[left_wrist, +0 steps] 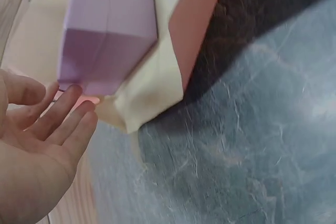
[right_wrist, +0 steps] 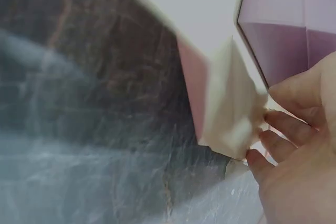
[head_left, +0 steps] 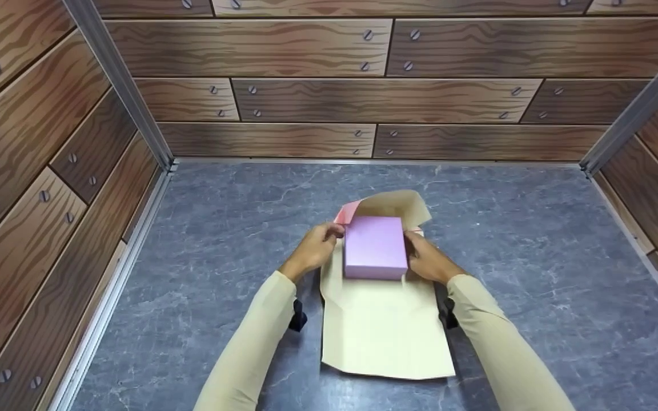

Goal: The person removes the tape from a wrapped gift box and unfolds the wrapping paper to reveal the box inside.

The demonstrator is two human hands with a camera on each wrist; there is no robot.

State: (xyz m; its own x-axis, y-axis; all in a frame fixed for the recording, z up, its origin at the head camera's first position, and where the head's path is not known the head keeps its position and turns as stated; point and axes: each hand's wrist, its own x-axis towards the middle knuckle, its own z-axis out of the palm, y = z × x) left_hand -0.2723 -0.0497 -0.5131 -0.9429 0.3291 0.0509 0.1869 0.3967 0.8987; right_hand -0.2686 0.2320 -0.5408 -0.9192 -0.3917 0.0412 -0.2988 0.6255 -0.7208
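Observation:
A lavender box (head_left: 374, 245) lies on a long sheet of cream wrapping paper (head_left: 389, 331) whose other side is pink. Beyond the box the far end of the paper (head_left: 397, 205) curls up, with a pink corner folded at its left. My left hand (head_left: 316, 248) is at the box's far left corner, its fingers nearly straight against the paper edge in the left wrist view. At the right side, my right hand (head_left: 429, 260) has its thumb beside the box and its fingertips touching the creased paper side (right_wrist: 231, 108).
The paper lies on a grey marble-patterned surface (head_left: 220, 257). Wood-patterned panels (head_left: 317, 100) stand at the back and on both sides, with metal rails (head_left: 135, 103) at the corners. A black wrist device (head_left: 298, 315) shows under the left sleeve.

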